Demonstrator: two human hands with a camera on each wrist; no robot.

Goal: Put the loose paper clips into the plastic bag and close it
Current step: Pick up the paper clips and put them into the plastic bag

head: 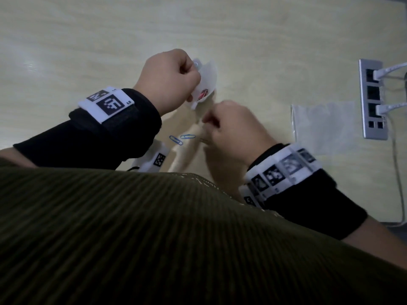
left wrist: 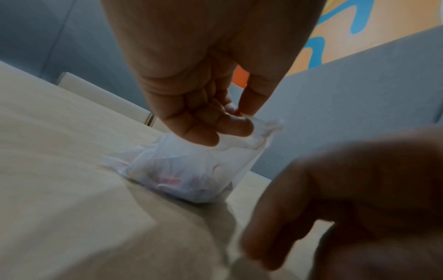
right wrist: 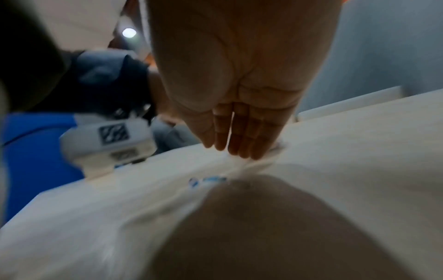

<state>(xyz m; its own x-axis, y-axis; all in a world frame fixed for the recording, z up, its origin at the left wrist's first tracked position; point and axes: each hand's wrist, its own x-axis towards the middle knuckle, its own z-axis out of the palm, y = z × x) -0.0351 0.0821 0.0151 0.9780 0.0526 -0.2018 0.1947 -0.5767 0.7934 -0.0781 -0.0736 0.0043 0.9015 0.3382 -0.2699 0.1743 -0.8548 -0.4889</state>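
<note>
My left hand (head: 192, 74) is raised over the table and pinches the top edge of a small clear plastic bag (head: 205, 83) between thumb and fingers. In the left wrist view the bag (left wrist: 191, 170) stands with its bottom on the table, red clips showing inside, and the left hand (left wrist: 241, 116) holds its mouth. Two blue paper clips (head: 181, 138) lie loose on the wood just left of my right hand (head: 209, 123). In the right wrist view the right hand (right wrist: 236, 150), blurred, points its fingers down to the tabletop beside the blue clips (right wrist: 208, 181); nothing shows between the fingers.
A second clear plastic bag (head: 323, 126) lies flat to the right. Beyond it a grey socket panel (head: 373, 100) is set in the table, with white cables (head: 396, 164) trailing toward the near edge. My green sleeve fills the foreground.
</note>
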